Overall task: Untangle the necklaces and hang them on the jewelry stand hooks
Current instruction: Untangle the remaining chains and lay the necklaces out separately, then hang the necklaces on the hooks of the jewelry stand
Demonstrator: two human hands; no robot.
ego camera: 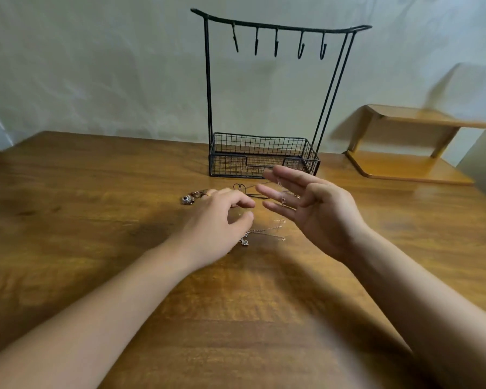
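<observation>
Head view: shelf point(413, 119) beside stand point(264, 153).

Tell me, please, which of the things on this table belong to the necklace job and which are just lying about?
Part of the job:
- jewelry stand with its five bare hooks
- thin silver chain lying by the left hand
- fine chain draped across the right hand
- black cord
- beaded charm piece

Just lying about:
- wooden shelf riser at the right
</observation>
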